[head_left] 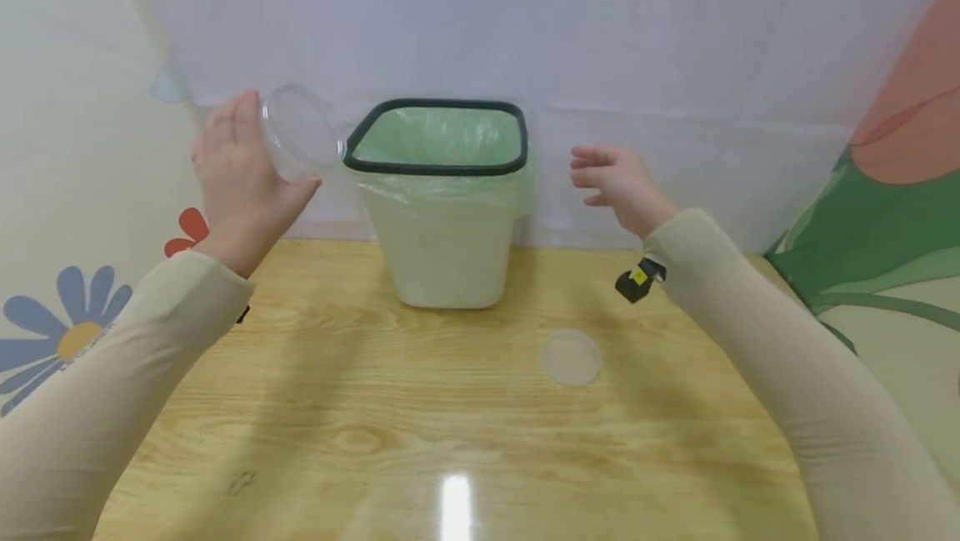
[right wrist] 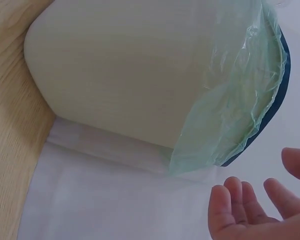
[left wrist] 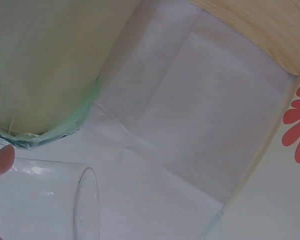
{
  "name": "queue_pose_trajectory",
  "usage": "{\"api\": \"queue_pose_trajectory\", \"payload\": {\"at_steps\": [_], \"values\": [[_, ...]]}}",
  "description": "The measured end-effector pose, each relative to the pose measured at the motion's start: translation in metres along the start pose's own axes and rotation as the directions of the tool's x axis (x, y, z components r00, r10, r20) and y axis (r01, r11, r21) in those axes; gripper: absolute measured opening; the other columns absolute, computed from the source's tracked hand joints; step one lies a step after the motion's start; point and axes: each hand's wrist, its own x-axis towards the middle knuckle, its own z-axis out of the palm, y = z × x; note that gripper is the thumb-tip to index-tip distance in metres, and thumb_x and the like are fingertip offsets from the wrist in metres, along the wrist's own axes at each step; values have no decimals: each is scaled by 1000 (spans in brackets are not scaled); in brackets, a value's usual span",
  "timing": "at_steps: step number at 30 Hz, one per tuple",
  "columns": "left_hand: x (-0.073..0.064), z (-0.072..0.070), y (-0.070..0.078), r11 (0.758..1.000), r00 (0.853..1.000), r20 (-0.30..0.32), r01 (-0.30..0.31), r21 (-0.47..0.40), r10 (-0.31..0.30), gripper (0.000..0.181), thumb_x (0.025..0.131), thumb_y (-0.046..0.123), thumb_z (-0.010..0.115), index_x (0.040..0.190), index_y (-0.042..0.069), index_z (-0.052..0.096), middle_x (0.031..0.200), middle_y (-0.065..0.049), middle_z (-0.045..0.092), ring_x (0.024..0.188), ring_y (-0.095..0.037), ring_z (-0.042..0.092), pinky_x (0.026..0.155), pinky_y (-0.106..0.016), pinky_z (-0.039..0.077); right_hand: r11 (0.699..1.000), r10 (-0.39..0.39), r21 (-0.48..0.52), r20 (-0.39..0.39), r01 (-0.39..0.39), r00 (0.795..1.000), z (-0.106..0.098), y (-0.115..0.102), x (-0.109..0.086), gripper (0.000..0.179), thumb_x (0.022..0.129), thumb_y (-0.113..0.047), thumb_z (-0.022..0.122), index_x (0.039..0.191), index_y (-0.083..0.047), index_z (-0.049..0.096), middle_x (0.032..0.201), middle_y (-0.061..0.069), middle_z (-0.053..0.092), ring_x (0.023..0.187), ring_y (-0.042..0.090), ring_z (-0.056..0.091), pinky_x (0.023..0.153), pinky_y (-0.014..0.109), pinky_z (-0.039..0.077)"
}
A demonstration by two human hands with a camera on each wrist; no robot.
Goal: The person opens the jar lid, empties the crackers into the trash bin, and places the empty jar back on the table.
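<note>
My left hand [head_left: 243,170] grips a clear plastic jar [head_left: 302,128] up in the air, just left of the bin's rim. The jar is tilted, and its round edge overlaps the black rim in the head view. In the left wrist view the see-through wall of the jar [left wrist: 45,195] shows beside a fingertip. A cream trash bin [head_left: 450,245] with a green liner bag [head_left: 435,137] folded over its top stands on the table. To the right of the bin my right hand [head_left: 618,182] hovers with loosely bent fingers, holding nothing.
On the wooden table [head_left: 360,408], right of the bin's base, lies a round translucent lid [head_left: 572,358]. A white cloth [head_left: 675,49] hangs behind the bin. Flower-patterned panels border both sides. A small black camera mount [head_left: 636,281] sits at the right cuff.
</note>
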Motion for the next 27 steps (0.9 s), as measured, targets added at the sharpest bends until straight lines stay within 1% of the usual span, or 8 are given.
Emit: {"api": "queue_pose_trajectory", "payload": {"at_steps": [4, 8, 11, 13, 16, 20, 24, 27], "values": [[-7, -3, 0, 999, 999, 7, 32, -9, -31, 84, 80, 18, 76, 149, -1, 32, 145, -28, 42, 137, -45, 35, 108, -64, 27, 1000, -7, -24, 4, 7, 1000, 1, 2, -2, 55, 103, -6, 52, 155, -6, 35, 156, 15, 41, 139, 31, 44, 109, 43, 43], [-14, -5, 2, 998, 998, 19, 54, -23, -53, 89, 77, 15, 79, 151, 0, 31, 146, -27, 41, 136, -45, 35, 107, -65, 28, 997, -36, -62, 7, 37, 999, 1, 4, -5, 54, 103, -7, 52, 154, -6, 35, 156, 16, 41, 140, 31, 44, 108, 43, 43], [-21, -5, 3, 996, 995, 42, 88, -33, -87, 93, 76, 13, 81, 152, 1, 28, 147, -26, 41, 137, -43, 35, 110, -66, 26, 995, -61, -81, 22, 62, 998, 0, 6, -8, 54, 103, -8, 50, 155, -4, 34, 156, 17, 40, 140, 32, 43, 108, 44, 42], [-27, -6, 3, 992, 992, 51, 116, -40, -114, 94, 77, 13, 82, 152, 0, 28, 147, -26, 41, 138, -44, 35, 111, -66, 26, 992, -72, -98, 28, 75, 997, -1, 9, -11, 54, 104, -8, 50, 155, -4, 34, 156, 18, 40, 139, 33, 43, 107, 44, 43], [-38, -5, 3, 986, 987, 54, 152, -61, -149, 94, 76, 13, 83, 152, 0, 28, 145, -27, 43, 135, -46, 38, 108, -68, 28, 986, -92, -136, 32, 96, 995, -2, 12, -16, 54, 104, -8, 51, 155, -4, 34, 155, 19, 41, 137, 34, 44, 106, 45, 42], [-52, -2, 5, 977, 980, 74, 190, -93, -184, 96, 75, 14, 84, 152, 0, 28, 143, -28, 45, 129, -49, 42, 103, -70, 33, 963, -149, -222, 38, 154, 988, -5, 17, -25, 56, 101, -5, 53, 154, -2, 34, 152, 23, 42, 133, 38, 47, 110, 47, 41], [-63, 0, 9, 959, 966, 128, 243, -143, -226, 100, 76, 16, 85, 154, 1, 25, 146, -28, 42, 130, -49, 41, 105, -68, 34, 931, -188, -308, 50, 194, 981, -9, 25, -36, 59, 99, -4, 56, 154, 0, 35, 151, 26, 42, 132, 41, 46, 112, 52, 39], [-73, 3, 12, 938, 946, 186, 299, -177, -266, 105, 77, 19, 86, 156, 2, 20, 151, -28, 37, 133, -49, 38, 108, -68, 32, 907, -206, -363, 65, 215, 976, -12, 33, -45, 59, 99, -6, 57, 153, 2, 35, 151, 28, 41, 132, 43, 45, 109, 55, 40]]}}
